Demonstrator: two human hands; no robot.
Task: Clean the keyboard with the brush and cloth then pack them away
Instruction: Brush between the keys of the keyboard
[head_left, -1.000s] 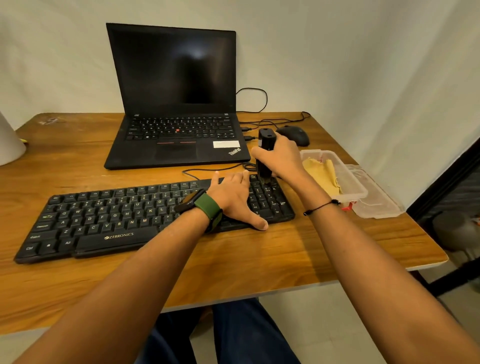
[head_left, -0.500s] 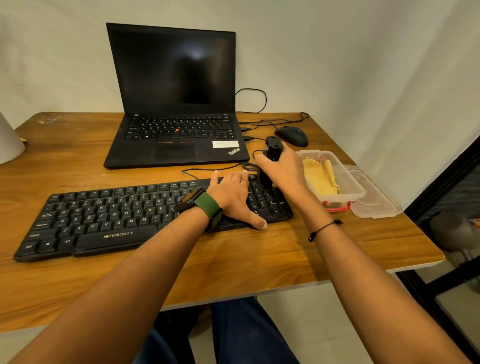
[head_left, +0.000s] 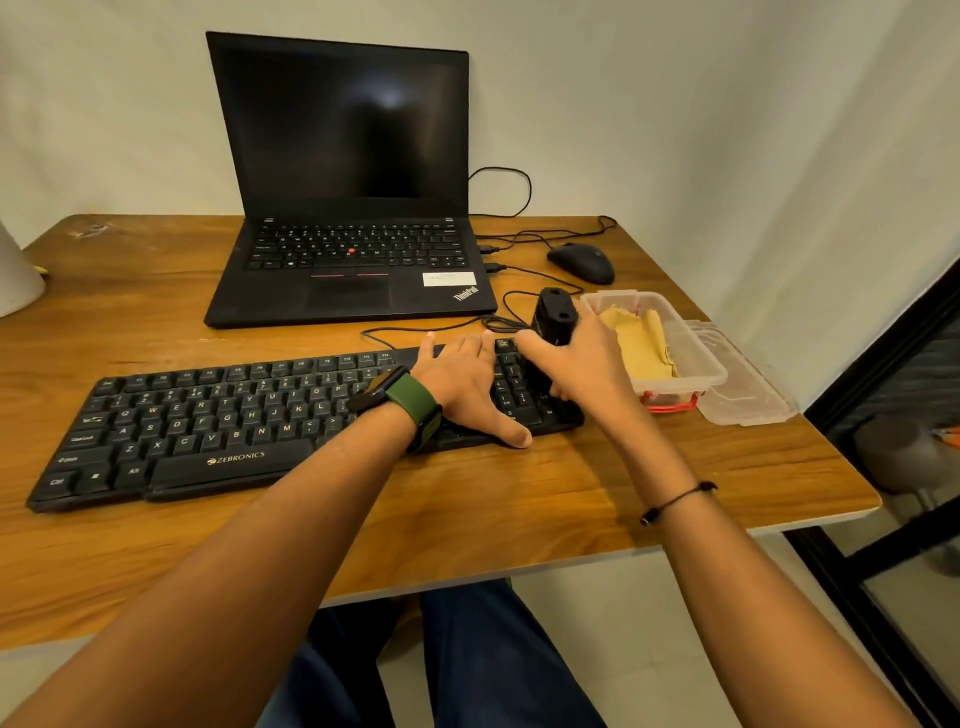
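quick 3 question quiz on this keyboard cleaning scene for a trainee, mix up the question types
1. True or false: the yellow cloth lies inside the clear plastic box.
2. Which hand grips the black brush? A) left hand B) right hand C) neither
3. Fill in: the left hand rests flat on the black Zebronics ____.

Key
1. True; the box's clear lid lies beside it on the wooden table.
2. B; the brush stands over the keyboard's number-pad end.
3. keyboard
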